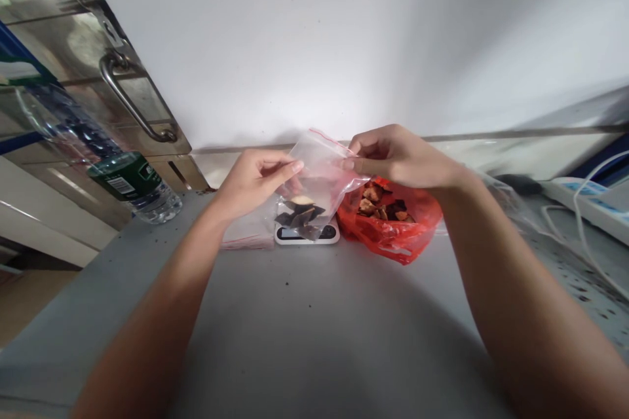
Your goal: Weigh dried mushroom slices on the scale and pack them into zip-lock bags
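Note:
A clear zip-lock bag with a red line along its top hangs tilted between my hands. Dark, flat dried pieces and one pale piece lie in its lower part. My left hand pinches the bag's left edge between thumb and fingers. On the right side, near the top, my right hand pinches it too. Behind the bag's lower end is a small white digital scale, its display partly covered. A red plastic bag full of brown dried chunks sits open below my right hand.
Flat zip-lock bags lie left of the scale. A large water bottle stands by a metal door handle at the left. A white wall rises behind the grey table. At the right are a power strip, cables and dark crumbs.

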`<state>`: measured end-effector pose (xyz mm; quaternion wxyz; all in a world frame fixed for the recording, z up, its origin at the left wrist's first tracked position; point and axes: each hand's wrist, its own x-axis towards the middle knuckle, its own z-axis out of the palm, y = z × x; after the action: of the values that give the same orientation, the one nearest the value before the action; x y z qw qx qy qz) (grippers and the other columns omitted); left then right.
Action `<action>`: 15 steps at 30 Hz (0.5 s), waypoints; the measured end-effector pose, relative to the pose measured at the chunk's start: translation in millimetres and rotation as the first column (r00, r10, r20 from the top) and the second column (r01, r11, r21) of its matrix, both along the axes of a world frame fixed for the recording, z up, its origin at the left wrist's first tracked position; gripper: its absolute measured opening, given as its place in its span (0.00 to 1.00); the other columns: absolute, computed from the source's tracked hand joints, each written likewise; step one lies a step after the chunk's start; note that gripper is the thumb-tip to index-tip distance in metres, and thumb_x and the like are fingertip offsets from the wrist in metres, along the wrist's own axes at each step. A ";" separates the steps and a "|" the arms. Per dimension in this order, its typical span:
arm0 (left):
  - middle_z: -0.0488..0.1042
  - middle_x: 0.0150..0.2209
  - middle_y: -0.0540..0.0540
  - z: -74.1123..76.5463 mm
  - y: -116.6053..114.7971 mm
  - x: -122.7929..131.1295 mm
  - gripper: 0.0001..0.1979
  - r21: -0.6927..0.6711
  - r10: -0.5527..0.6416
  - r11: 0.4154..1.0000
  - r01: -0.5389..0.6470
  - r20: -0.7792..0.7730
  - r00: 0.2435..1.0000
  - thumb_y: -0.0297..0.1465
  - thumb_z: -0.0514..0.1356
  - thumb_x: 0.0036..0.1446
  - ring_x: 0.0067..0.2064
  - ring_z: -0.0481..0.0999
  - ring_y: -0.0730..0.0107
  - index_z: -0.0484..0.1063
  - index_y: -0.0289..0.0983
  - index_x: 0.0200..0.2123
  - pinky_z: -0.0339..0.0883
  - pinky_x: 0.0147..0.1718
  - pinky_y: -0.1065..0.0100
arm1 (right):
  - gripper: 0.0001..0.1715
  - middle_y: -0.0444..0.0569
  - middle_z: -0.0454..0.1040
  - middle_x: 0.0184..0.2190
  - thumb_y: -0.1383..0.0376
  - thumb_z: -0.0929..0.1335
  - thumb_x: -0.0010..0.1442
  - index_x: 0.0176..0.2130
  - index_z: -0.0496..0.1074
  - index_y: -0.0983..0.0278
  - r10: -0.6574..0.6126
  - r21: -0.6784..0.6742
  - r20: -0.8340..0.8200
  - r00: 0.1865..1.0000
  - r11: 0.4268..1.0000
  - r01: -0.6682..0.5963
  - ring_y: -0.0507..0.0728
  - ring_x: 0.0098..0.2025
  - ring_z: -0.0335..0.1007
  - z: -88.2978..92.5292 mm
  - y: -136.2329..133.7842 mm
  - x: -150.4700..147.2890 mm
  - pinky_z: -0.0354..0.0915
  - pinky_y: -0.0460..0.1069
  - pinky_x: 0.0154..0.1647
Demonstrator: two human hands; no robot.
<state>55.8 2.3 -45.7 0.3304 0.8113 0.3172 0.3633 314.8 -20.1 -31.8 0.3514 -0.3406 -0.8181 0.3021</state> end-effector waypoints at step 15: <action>0.87 0.45 0.42 -6.6 7.6 -0.8 0.16 -0.115 -0.116 0.988 0.107 -0.080 0.990 0.39 0.72 0.54 0.47 0.86 0.57 0.81 0.38 0.44 0.79 0.48 0.59 | 0.16 0.43 0.71 0.22 0.56 0.76 0.57 0.25 0.74 0.61 -0.140 -0.154 -0.063 0.988 0.980 0.130 0.51 0.26 0.67 18.7 -25.4 27.5 0.64 0.48 0.27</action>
<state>55.0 9.9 -52.3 0.3806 0.8232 0.3048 0.2909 342.3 -45.5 -13.1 0.3743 -0.4095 -0.7548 0.3502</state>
